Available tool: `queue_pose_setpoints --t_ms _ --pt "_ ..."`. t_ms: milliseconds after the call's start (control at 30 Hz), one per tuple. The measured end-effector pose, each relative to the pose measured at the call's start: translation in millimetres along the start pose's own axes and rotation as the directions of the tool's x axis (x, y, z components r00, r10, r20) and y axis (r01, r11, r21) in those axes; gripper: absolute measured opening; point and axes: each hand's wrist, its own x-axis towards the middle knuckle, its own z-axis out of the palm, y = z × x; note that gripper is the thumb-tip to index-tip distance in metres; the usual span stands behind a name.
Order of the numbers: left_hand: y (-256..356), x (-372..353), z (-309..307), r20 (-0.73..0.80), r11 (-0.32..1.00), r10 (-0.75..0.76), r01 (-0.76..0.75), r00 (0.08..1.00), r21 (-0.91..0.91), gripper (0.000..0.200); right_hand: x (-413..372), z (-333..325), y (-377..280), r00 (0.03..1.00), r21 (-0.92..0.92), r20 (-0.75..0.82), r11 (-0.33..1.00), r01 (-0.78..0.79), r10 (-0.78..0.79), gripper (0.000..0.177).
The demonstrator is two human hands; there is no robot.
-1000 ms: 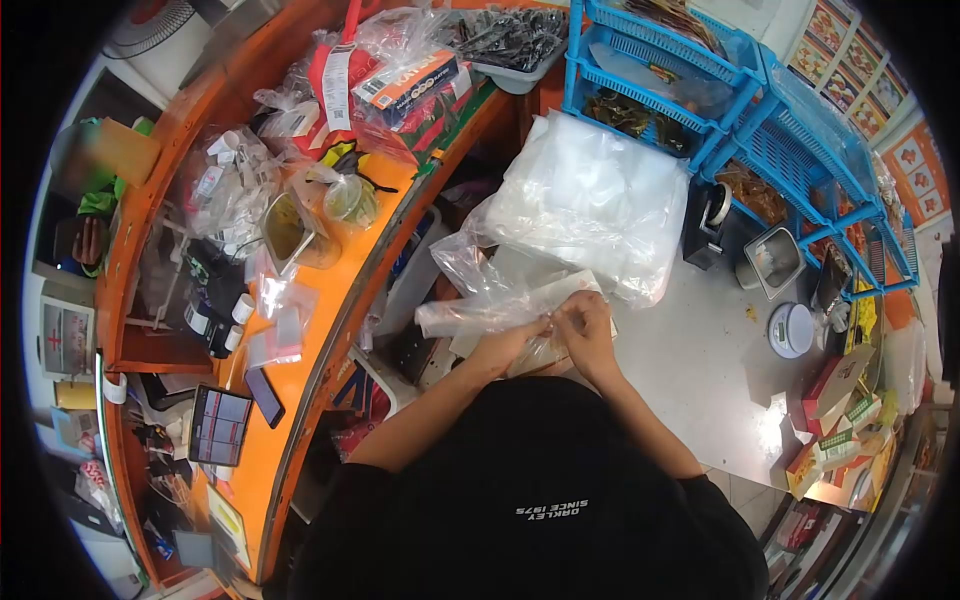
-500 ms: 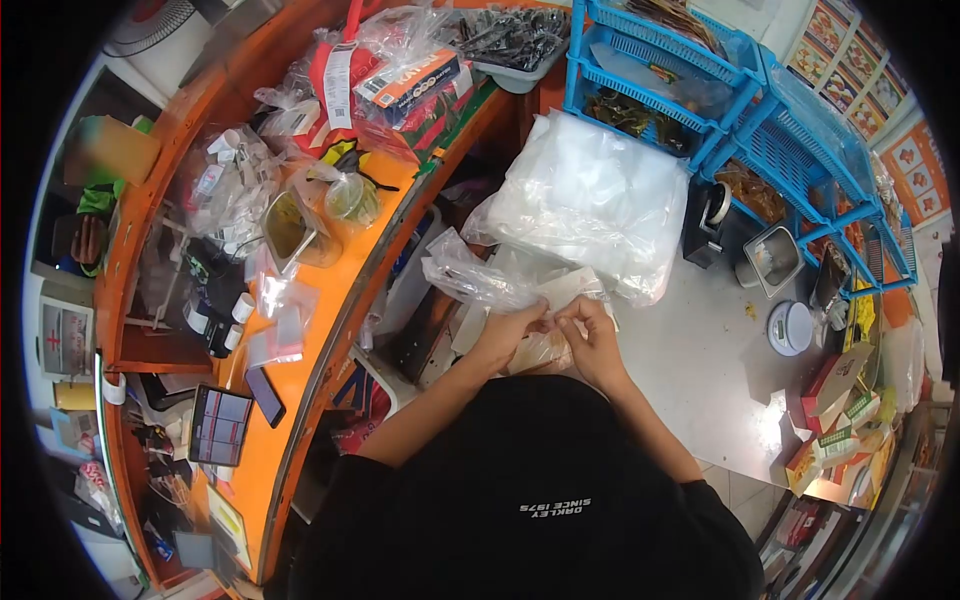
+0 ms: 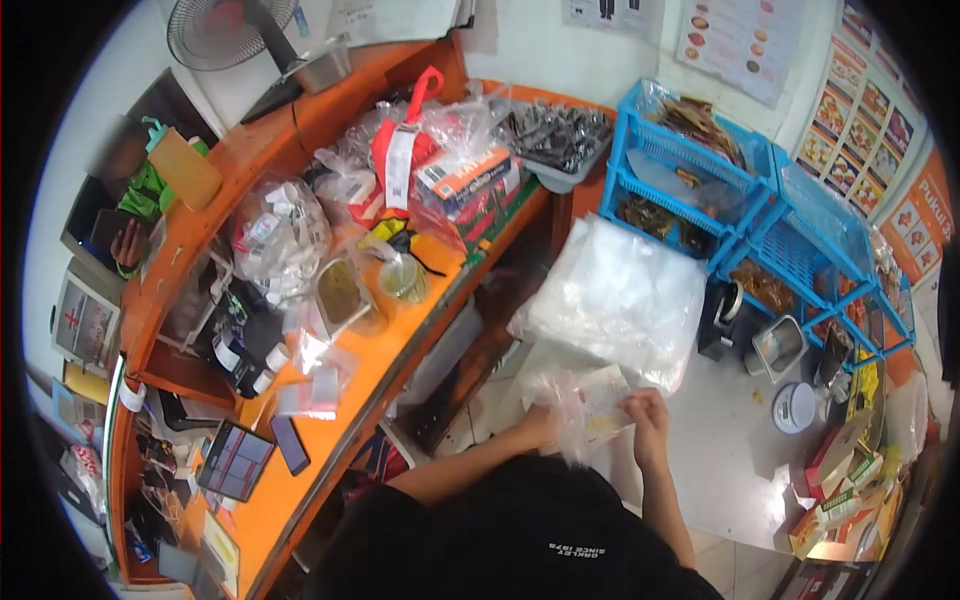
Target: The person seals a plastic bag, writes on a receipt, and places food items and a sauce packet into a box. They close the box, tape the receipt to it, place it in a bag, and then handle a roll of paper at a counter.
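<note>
A clear plastic bag [image 3: 568, 412] is stretched out between my two hands, close in front of my black shirt. My left hand [image 3: 541, 424] grips its left side, with the fingertips partly covered by the plastic. At the right side, my right hand [image 3: 647, 411] has its fingers curled in a pinch on the bag's edge. A pale piece with yellowish marks [image 3: 604, 388] shows through and beside the bag. Just beyond my hands, a thick stack of clear plastic bags [image 3: 615, 295] lies on the metal table [image 3: 715, 440].
Blue basket racks [image 3: 690, 165] stand behind the stack. A tape dispenser [image 3: 718, 320], metal container [image 3: 777, 348] and round scale [image 3: 794, 408] sit to the right. The orange counter [image 3: 345, 425] on the left carries a tablet [image 3: 237, 460] and phone [image 3: 290, 445]. Across it is another person's hand [image 3: 130, 243].
My hands have moved apart, and the bag that was bunched between them is now spread out. The camera view has tilted up, showing more wall and the fan.
</note>
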Motion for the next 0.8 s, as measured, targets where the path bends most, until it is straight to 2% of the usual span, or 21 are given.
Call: queue_pose_setpoints --t_ms 33,67,133,267,367,400,500,533,567,600,633,700,767,800 --pt "-12.0 5.2 1.4 -0.008 1.0 0.012 -0.012 1.0 0.004 0.026 0.5 -0.3 -3.1 0.985 0.06 -0.169 0.997 0.055 -0.044 0.005" --pt "-24.4 12.8 3.0 -0.141 0.996 -0.072 0.065 0.987 -0.056 0.025 1.9 0.5 -7.7 0.984 0.057 -0.166 0.996 0.069 -0.058 0.005" --pt "-11.3 31.2 -30.2 -0.374 0.967 0.077 0.023 0.924 0.255 0.022 7.2 2.4 -18.1 0.924 0.124 -0.361 0.976 0.179 -0.124 0.006" --pt "13.9 90.7 -151.7 -0.576 0.904 0.375 -0.15 0.726 0.4 0.029 19.6 7.3 -27.5 0.907 0.071 -0.4 0.983 0.172 -0.13 0.009" --pt "18.9 160.9 -253.8 -0.627 0.87 0.462 -0.181 0.627 0.46 0.035 23.3 17.3 -27.3 0.911 0.023 -0.385 0.986 0.168 -0.146 0.008" --pt "17.5 186.1 -283.6 -0.636 0.881 0.432 -0.15 0.639 0.449 0.037 23.2 21.7 -28.0 0.902 0.019 -0.403 0.984 0.177 -0.155 0.008" --pt "11.0 248.3 -363.5 -0.584 0.919 0.144 0.111 0.799 0.378 0.063 15.7 35.5 -26.0 0.913 -0.081 -0.381 0.989 0.124 -0.146 0.008" --pt "13.9 263.4 -377.3 -0.451 0.837 -0.048 0.283 0.891 0.469 0.068 12.1 38.9 -23.0 0.923 -0.094 -0.373 0.994 0.059 -0.091 0.008" --pt "19.5 272.7 -386.1 -0.322 0.705 -0.256 0.404 0.911 0.583 0.072 9.0 41.1 -19.3 0.928 -0.106 -0.371 0.994 -0.004 -0.036 0.007" --pt "15.8 267.4 -378.5 -0.408 0.572 0.012 0.328 0.913 0.752 0.071 5.6 40.0 -13.0 0.931 -0.127 -0.364 0.991 -0.037 -0.012 0.006" --pt "13.2 262.7 -369.4 -0.442 0.648 0.043 0.312 0.896 0.695 0.075 1.3 39.4 -7.1 0.906 -0.119 -0.424 0.992 -0.04 -0.014 0.006" --pt "47.0 244.2 -343.4 -0.507 0.783 0.104 0.244 0.855 0.572 0.086 -7.3 39.2 -6.1 0.923 -0.237 -0.385 0.967 -0.093 -0.005 0.007" --pt "-79.2 282.5 -373.1 -0.536 0.688 0.227 0.256 0.813 0.679 0.095 -14.1 37.3 -5.3 0.914 -0.243 -0.4 0.969 -0.043 -0.06 0.006" --pt "-78.5 283.0 -377.8 -0.431 0.675 0.265 0.153 0.863 0.722 0.088 -19.6 34.6 -7.1 0.905 -0.27 -0.422 0.96 -0.07 -0.053 0.007"
